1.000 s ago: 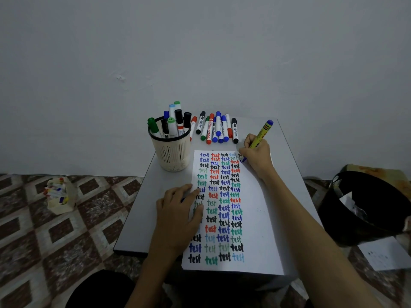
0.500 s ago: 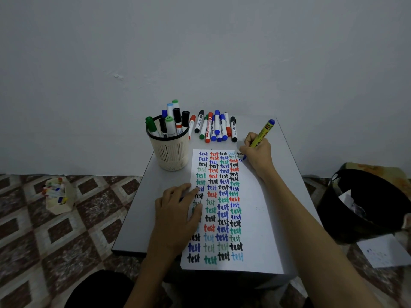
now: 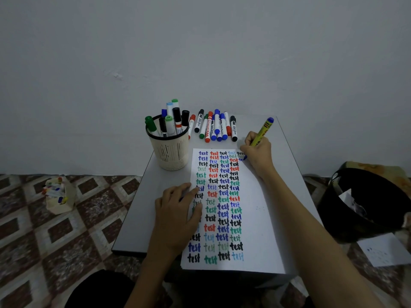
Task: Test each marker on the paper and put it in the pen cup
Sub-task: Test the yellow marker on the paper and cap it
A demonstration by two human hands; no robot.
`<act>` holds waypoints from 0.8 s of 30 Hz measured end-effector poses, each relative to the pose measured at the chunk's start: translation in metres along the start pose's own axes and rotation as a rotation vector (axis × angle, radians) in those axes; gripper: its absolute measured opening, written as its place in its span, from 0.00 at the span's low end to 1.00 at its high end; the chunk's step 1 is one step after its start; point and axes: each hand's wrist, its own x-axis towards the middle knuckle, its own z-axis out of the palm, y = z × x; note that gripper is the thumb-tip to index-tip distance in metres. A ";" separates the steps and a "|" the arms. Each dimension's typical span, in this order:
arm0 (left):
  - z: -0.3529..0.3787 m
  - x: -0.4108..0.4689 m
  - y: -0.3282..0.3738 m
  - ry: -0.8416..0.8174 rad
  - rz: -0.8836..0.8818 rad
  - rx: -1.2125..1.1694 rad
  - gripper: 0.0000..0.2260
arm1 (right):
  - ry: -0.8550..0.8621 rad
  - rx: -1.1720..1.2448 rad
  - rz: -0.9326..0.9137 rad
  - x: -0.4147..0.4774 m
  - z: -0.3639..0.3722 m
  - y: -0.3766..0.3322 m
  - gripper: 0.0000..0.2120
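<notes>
A white paper [image 3: 260, 221] covered with columns of the word "test" in several colours lies on the small grey table [image 3: 142, 214]. My right hand [image 3: 258, 154] grips a yellow marker with a blue end [image 3: 263, 130], its blue tip touching the paper's top right corner. My left hand [image 3: 178, 215] lies flat on the paper's left edge, fingers spread. A cream pen cup [image 3: 170, 150] with several markers in it stands at the table's back left. Several loose markers [image 3: 214, 126] lie in a row behind the paper.
A black bin [image 3: 364, 203] with paper scraps stands on the floor to the right, a loose white sheet [image 3: 384, 252] in front of it. A small cream bag of markers [image 3: 59, 195] sits on the patterned floor at left. The wall is close behind the table.
The right hand has shifted slightly while writing at the top right of the paper; blue marks show there. The left hand stays pressed on the paper.
</notes>
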 end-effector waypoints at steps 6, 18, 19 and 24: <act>0.000 0.000 0.000 -0.005 -0.006 -0.007 0.24 | -0.001 0.031 -0.019 -0.001 0.000 0.001 0.18; -0.003 0.000 0.000 0.013 -0.051 -0.053 0.25 | 0.115 0.320 0.094 0.002 -0.009 -0.001 0.17; -0.005 -0.001 0.001 0.042 -0.082 -0.063 0.24 | 0.146 0.392 0.129 0.003 -0.010 -0.002 0.17; -0.006 -0.003 0.004 0.099 -0.148 -0.064 0.17 | 0.177 0.470 0.156 0.002 -0.013 -0.008 0.14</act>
